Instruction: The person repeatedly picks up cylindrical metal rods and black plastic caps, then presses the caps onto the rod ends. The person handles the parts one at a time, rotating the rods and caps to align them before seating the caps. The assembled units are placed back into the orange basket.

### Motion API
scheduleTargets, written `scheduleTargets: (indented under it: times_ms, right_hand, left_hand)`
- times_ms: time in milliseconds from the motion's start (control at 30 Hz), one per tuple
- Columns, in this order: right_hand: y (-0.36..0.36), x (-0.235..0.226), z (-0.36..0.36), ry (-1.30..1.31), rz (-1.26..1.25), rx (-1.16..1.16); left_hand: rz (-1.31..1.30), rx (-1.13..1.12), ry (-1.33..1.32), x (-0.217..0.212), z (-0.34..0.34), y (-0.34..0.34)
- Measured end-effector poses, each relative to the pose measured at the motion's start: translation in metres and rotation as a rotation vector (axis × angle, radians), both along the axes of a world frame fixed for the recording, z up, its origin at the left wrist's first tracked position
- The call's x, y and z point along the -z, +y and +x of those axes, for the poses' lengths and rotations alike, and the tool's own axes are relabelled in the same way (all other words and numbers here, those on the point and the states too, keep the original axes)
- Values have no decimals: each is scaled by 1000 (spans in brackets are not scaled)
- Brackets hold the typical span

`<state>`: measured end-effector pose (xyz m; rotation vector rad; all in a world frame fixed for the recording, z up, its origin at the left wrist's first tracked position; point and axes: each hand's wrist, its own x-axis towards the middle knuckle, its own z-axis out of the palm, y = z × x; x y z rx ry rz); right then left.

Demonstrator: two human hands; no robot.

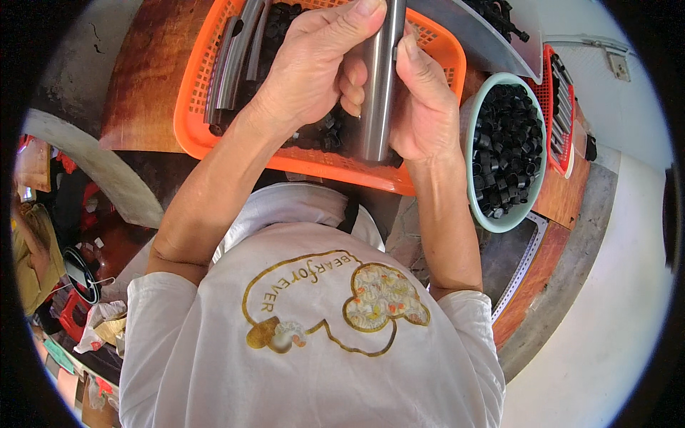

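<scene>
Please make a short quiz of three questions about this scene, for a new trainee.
1. True or false: both hands hold the same metal tube.
2. What fills the pale green bowl? A) white screws B) small black caps C) red wires
3. Fill the gap: under the hands stands an ______ plastic basket with more metal tubes in it.

Key
1. True: the left hand and the right hand both grip it, upright between them.
2. B: small black caps.
3. orange
</scene>
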<state>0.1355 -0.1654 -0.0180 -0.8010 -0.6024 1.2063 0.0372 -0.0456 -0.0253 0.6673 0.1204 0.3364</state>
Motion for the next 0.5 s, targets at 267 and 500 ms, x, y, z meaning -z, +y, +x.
scheduleTargets:
  times_ms: [267, 500]
  right_hand:
    - [3, -4, -12, 12, -97, 180]
    - [5, -7, -10, -284, -263, 242]
  left_hand:
    - [361, -221, 263, -6, -5, -8]
    - [423, -172, 150, 7, 0, -3]
